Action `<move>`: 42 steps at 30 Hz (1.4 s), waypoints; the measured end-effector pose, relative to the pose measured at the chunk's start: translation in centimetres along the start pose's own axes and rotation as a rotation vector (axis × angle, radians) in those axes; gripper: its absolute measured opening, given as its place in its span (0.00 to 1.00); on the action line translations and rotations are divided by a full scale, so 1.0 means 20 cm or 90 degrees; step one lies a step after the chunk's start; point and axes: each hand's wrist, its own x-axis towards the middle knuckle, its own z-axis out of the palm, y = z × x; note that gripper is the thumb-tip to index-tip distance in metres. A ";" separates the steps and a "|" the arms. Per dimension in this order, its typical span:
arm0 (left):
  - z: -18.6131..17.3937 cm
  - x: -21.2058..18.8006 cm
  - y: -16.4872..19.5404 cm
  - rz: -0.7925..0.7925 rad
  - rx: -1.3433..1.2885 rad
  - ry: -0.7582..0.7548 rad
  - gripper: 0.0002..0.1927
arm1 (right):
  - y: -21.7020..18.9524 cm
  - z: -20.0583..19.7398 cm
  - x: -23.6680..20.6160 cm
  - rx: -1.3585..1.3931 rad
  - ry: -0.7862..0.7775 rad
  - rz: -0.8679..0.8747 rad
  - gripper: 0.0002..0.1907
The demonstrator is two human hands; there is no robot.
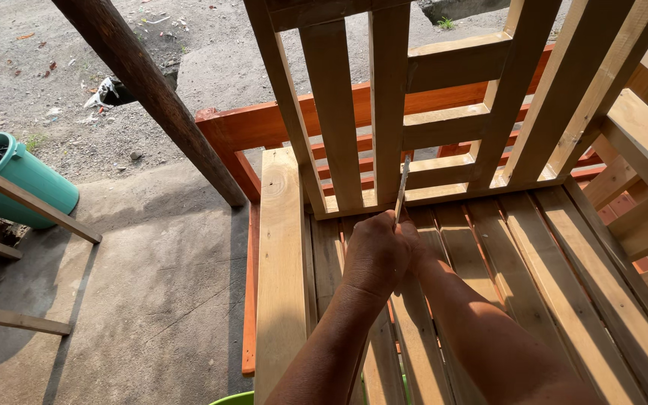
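At the far left a teal bin (28, 178) stands on the gravel edge, just behind a bare wooden frame (16, 199) that leans over the concrete floor (151, 300). A dark round post (151, 90) slants down from the top of the view to the floor beside the bench.

The slatted wooden bench (283, 262) fills the middle and right. Its seat slats are already laid side by side, and its backrest (384, 112) of upright and cross slats stands in place; behind it run reddish stained rails (264, 124). The wood of the bench is pale and unfinished.

The person's left hand (373, 255) is closed in a fist around the lower end of a thin flat blade or strip (402, 187), which stands nearly upright, its tip against the foot of a backrest slat where the back meets the seat. The right hand (412, 244) is pressed just beside the left and mostly hidden by it; whether it also grips the strip cannot be told.

As a judgement, the bench is largely assembled, and the work in hand looks like fine attention to that joint; finishing of the bare wood appears left to do.
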 end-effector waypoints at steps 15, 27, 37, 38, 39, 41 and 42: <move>0.00 0.01 -0.19 -0.014 0.031 0.066 0.14 | -0.06 0.01 -0.09 -0.072 0.230 0.041 0.15; 0.04 0.06 -0.20 -0.083 -0.089 -0.035 0.14 | -0.18 -0.13 -0.01 -0.166 0.215 0.072 0.16; 0.05 0.07 -0.21 -0.124 -0.125 -0.041 0.13 | -0.16 -0.17 -0.06 -0.207 0.121 -0.341 0.30; 0.06 0.07 -0.21 -0.121 -0.137 -0.035 0.13 | -0.16 -0.18 -0.05 -0.216 0.118 -0.331 0.29; 0.06 0.07 -0.21 -0.119 -0.149 -0.029 0.14 | -0.16 -0.18 -0.04 -0.224 0.115 -0.321 0.28; 0.07 0.08 -0.21 -0.116 -0.130 -0.024 0.13 | -0.16 -0.19 -0.05 -0.286 0.117 -0.388 0.30; 0.08 0.08 -0.21 -0.115 -0.122 -0.021 0.12 | -0.17 -0.19 -0.05 -0.319 0.117 -0.421 0.31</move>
